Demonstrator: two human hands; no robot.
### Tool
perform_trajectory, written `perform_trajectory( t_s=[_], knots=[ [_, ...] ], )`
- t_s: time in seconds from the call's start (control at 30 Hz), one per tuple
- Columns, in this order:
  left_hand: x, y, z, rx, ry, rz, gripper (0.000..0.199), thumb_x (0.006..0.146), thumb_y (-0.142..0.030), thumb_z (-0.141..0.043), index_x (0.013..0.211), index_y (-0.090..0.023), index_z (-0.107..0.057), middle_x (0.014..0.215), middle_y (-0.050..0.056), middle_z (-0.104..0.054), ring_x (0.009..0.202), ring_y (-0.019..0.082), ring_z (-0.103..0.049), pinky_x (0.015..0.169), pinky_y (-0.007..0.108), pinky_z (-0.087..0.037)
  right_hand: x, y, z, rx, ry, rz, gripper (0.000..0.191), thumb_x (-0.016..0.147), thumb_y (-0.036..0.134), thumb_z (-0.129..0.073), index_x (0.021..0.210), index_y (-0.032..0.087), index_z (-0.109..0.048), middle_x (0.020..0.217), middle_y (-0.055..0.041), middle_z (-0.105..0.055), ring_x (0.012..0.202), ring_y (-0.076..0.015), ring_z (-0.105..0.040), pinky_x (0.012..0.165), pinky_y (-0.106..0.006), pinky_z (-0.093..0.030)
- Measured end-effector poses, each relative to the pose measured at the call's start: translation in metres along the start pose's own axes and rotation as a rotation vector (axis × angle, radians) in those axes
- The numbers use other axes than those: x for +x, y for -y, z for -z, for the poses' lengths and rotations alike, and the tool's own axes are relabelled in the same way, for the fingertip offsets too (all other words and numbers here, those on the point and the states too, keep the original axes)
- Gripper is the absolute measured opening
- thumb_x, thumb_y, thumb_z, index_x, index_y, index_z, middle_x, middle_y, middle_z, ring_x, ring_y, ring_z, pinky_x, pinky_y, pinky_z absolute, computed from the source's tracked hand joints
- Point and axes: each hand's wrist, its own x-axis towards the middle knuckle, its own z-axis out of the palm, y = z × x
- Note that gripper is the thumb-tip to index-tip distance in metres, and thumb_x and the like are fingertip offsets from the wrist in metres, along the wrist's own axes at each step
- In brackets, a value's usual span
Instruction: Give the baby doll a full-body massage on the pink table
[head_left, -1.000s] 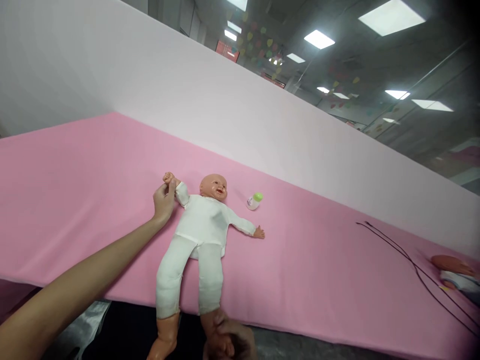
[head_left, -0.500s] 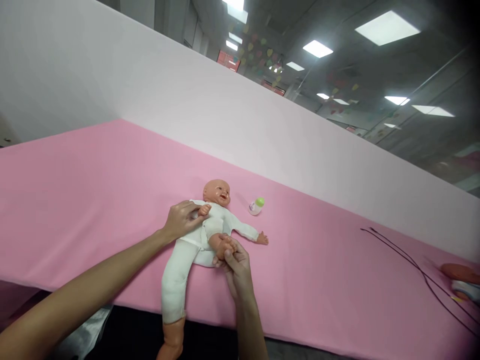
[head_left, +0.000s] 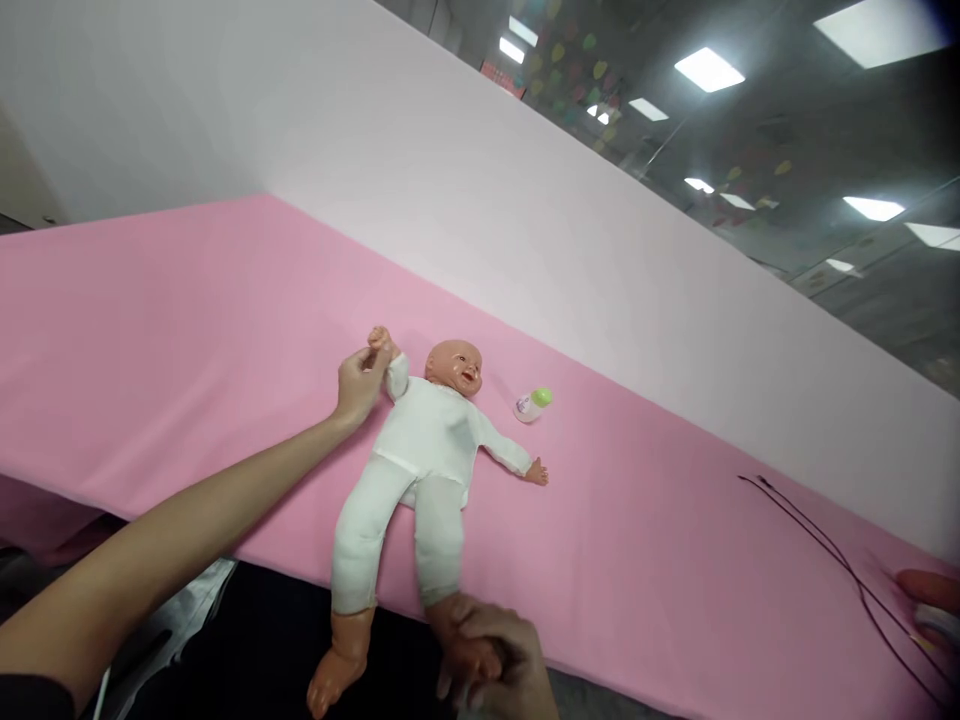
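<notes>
At the bottom edge of the frame, your right hand point(head_left: 491, 655) was wrapped around 1 foot of the doll point(head_left: 427, 450); the grip looked closed, though half cut off. The doll lay on its back at the near edge of the pink table point(head_left: 187, 330), legs overhanging. Farther up, your left hand point(head_left: 360, 380), arm stretched out long, pinched its raised wrist. This looked like the stretched-out phase of limb exercising; bending both limbs inward would call for gentle, even pulls.

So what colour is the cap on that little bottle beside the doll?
Green cap, head view.
</notes>
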Motion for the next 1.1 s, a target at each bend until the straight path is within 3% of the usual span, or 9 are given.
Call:
perform_trajectory(
  t_s=[0.1,0.2,0.37,0.5,0.57,0.77,0.9,1.03,1.1],
  knots=[
    [-0.02,-0.015,-0.005,0.145,0.198,-0.201,0.031,0.087,-0.049,-0.07,0.077,-0.019,-0.067,0.077,0.002,-0.069,0.07,0.017,-0.062,0.066,0.027,-0.046,0.038,0.027,-0.006,-0.026,-0.197,0.008,0.045,0.07,0.039,-0.094,0.111,0.026,-0.08,0.122,-0.0146,-0.073,0.056,-0.0196,-0.071,0.047,-0.033,-0.057],
    [-0.035,-0.018,-0.005,0.418,0.344,-0.384,0.031,0.084,-0.045,-0.073,0.068,-0.02,-0.065,0.067,0.0,-0.065,0.063,0.015,-0.056,0.063,0.028,-0.04,0.088,0.043,-0.018,-0.062,-0.348,0.004,0.046,0.074,0.039,-0.091,0.114,0.019,-0.079,0.1,-0.0128,-0.078,0.057,-0.017,-0.068,0.054,-0.031,-0.057],
    [-0.039,-0.015,-0.002,0.588,0.39,-0.386,0.041,0.088,-0.048,-0.067,0.061,-0.02,-0.059,0.058,-0.001,-0.06,0.053,0.013,-0.049,0.056,0.028,-0.03,0.134,0.047,-0.028,0.0,-0.34,-0.021,0.045,0.075,0.037,-0.091,0.114,0.017,-0.078,0.064,-0.0022,-0.07,0.057,-0.0136,-0.064,0.059,-0.025,-0.054],
    [-0.033,-0.013,-0.004,0.38,0.317,-0.24,0.037,0.087,-0.05,-0.07,0.067,-0.019,-0.064,0.065,0.0,-0.065,0.06,0.014,-0.056,0.059,0.027,-0.037,0.093,0.039,-0.02,0.001,-0.255,-0.015,0.045,0.071,0.036,-0.094,0.112,0.021,-0.079,0.082,-0.0067,-0.076,0.054,-0.0152,-0.066,0.049,-0.025,-0.053],
    [-0.024,-0.011,-0.005,0.2,0.202,-0.076,0.039,0.087,-0.051,-0.069,0.066,-0.019,-0.064,0.065,0.0,-0.065,0.061,0.014,-0.057,0.059,0.026,-0.04,0.057,0.024,-0.014,0.022,-0.154,-0.004,0.043,0.065,0.033,-0.097,0.105,0.025,-0.081,0.105,-0.0099,-0.076,0.055,-0.0173,-0.069,0.043,-0.026,-0.053],
    [0.006,-0.006,0.002,-0.208,-0.186,0.42,0.038,0.083,-0.051,-0.071,0.066,-0.018,-0.062,0.068,0.003,-0.064,0.066,0.017,-0.062,0.062,0.028,-0.051,-0.016,-0.027,-0.009,0.092,0.007,0.021,0.056,0.062,0.019,-0.098,0.111,0.037,-0.08,0.118,-0.0043,-0.073,0.068,-0.0203,-0.078,0.051,-0.025,-0.06],
    [-0.001,-0.016,0.002,-0.181,-0.114,0.194,0.041,0.086,-0.053,-0.069,0.064,-0.019,-0.059,0.066,0.0,-0.059,0.064,0.015,-0.058,0.063,0.028,-0.05,0.0,-0.01,-0.009,0.087,-0.117,0.027,0.05,0.069,0.035,-0.095,0.116,0.029,-0.079,0.115,-0.0099,-0.075,0.059,-0.0203,-0.075,0.045,-0.027,-0.057],
    [-0.023,-0.02,0.0,0.126,0.117,-0.178,0.041,0.087,-0.049,-0.069,0.061,-0.02,-0.058,0.058,-0.002,-0.054,0.055,0.012,-0.05,0.055,0.026,-0.04,0.06,0.031,-0.012,-0.013,-0.302,0.061,0.056,0.077,0.046,-0.088,0.123,0.016,-0.075,0.068,-0.0053,-0.074,0.055,-0.021,-0.069,0.057,-0.036,-0.061],
    [-0.031,-0.016,0.001,0.317,0.227,-0.357,0.044,0.086,-0.05,-0.071,0.058,-0.02,-0.057,0.053,-0.003,-0.052,0.051,0.011,-0.046,0.053,0.027,-0.036,0.094,0.043,-0.016,-0.079,-0.375,0.014,0.055,0.077,0.043,-0.088,0.122,0.014,-0.075,0.074,-0.0064,-0.076,0.062,-0.0207,-0.07,0.066,-0.038,-0.062]
  ],
)
